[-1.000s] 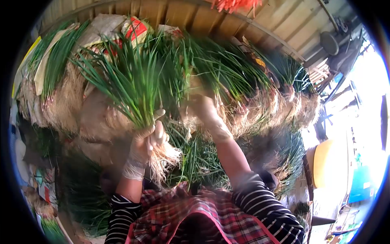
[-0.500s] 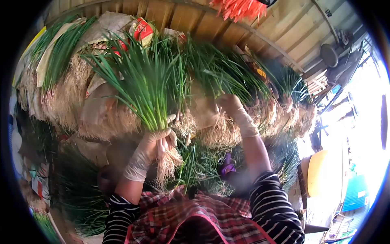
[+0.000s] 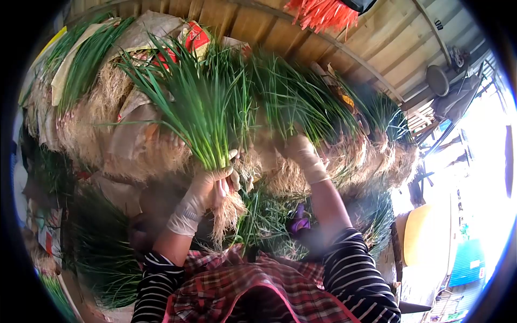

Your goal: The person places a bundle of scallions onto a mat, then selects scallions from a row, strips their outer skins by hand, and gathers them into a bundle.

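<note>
One scallion bunch [image 3: 209, 129], roots [image 3: 228, 212] down, is gripped in the left hand [image 3: 206, 184], near the row [image 3: 353, 156]; the right hand [image 3: 301, 152] is at the row, its grasp indeterminable; present step: apparently gathering; next move calls for a light, stem-level pinch.

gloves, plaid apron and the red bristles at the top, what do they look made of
The gloves: probably thin latex or similar, pale and smooth, wrinkling at the cuffs.

The plaid apron: seemingly woven cloth, matte with soft folds; which fibre, I can't tell.

The red bristles: likely plastic, judging by the bright, even colour and thin separate strands.
</note>
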Motion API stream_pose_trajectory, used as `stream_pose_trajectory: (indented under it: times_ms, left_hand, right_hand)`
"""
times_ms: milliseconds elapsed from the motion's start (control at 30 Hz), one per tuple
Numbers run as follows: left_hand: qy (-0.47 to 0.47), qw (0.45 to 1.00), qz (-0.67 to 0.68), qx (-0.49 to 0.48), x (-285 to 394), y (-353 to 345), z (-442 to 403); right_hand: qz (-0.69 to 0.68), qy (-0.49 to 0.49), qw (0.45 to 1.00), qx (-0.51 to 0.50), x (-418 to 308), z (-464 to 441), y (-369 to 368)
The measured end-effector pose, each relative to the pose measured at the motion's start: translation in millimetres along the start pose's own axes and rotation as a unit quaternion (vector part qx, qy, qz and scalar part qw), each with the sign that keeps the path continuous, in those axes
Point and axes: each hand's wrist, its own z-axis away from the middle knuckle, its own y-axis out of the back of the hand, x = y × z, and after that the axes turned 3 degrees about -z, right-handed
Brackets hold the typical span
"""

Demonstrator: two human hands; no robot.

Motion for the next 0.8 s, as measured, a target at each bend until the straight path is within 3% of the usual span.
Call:
stream_pose_trajectory:
  times_ms: [33, 67, 100, 133, 167, 233, 267, 300, 367, 400, 467, 500, 533, 567, 600, 633, 733, 800]
  left_hand:
    - [0.002, 1.0, 0.005, 0.0, 0, 0, 1]
    - [0.002, 1.0, 0.01, -0.001, 1, 0, 2]
    - [0.006, 1.0, 0.028, 0.01, 2, -1, 4]
    - [0.008, 0.998, 0.053, 0.016, 0, -1, 5]
    - [0.014, 0.997, 0.076, 0.021, -5, 0, 3]
    - [0.002, 0.998, 0.068, -0.017, -11, 3, -2]
    - [0.031, 0.992, 0.113, 0.048, -14, -9, -3]
    - [0.036, 0.994, 0.099, 0.038, -18, -10, -3]
    - [0.052, 0.996, 0.067, 0.021, -23, -4, -4]
    - [0.093, 0.989, 0.058, 0.104, -21, -12, -1]
    - [0.076, 0.989, 0.028, 0.126, -27, -6, -2]
    - [0.118, 0.986, 0.06, 0.102, -25, 0, -6]
    - [0.16, 0.98, 0.093, 0.076, -24, 5, -7]
    - [0.072, 0.994, 0.009, 0.078, -23, 5, -4]
    - [0.082, 0.993, 0.03, 0.08, -25, 7, -2]
    - [0.074, 0.992, 0.032, 0.092, -25, 5, 0]
    - [0.015, 0.996, 0.042, 0.082, -12, 1, 6]
    - [-0.009, 0.996, 0.054, 0.075, -10, 0, 12]
  right_hand:
    - [-0.031, -0.015, 0.999, -0.024, 5, -10, 1]
    - [-0.245, 0.034, 0.969, 0.009, 23, -5, 14]
    - [-0.51, 0.096, 0.855, 0.011, 41, 0, 27]
    - [-0.676, 0.158, 0.72, -0.012, 59, 5, 40]
    - [-0.418, 0.197, 0.884, 0.07, 67, -11, 29]
    - [-0.094, 0.269, 0.932, 0.222, 63, -8, 7]
    - [-0.219, 0.272, 0.922, 0.166, 35, 19, -5]
    - [-0.342, 0.265, 0.894, 0.114, 7, 46, -18]
    - [-0.425, 0.228, 0.875, -0.04, -30, 79, -63]
    - [-0.264, 0.279, 0.923, 0.006, -36, 85, -85]
    - [-0.303, 0.317, 0.895, 0.086, -32, 82, -82]
    - [-0.319, 0.334, 0.878, 0.127, -34, 84, -69]
    - [-0.34, 0.3, 0.884, 0.115, -41, 83, -52]
    - [-0.361, 0.266, 0.888, 0.104, -49, 82, -32]
    - [-0.403, 0.242, 0.882, 0.03, -57, 74, -26]
    - [-0.443, 0.318, 0.837, 0.035, -56, 61, -43]
    - [-0.446, 0.385, 0.807, 0.049, -63, 46, -52]
    - [-0.574, 0.374, 0.729, 0.017, -63, 44, -61]
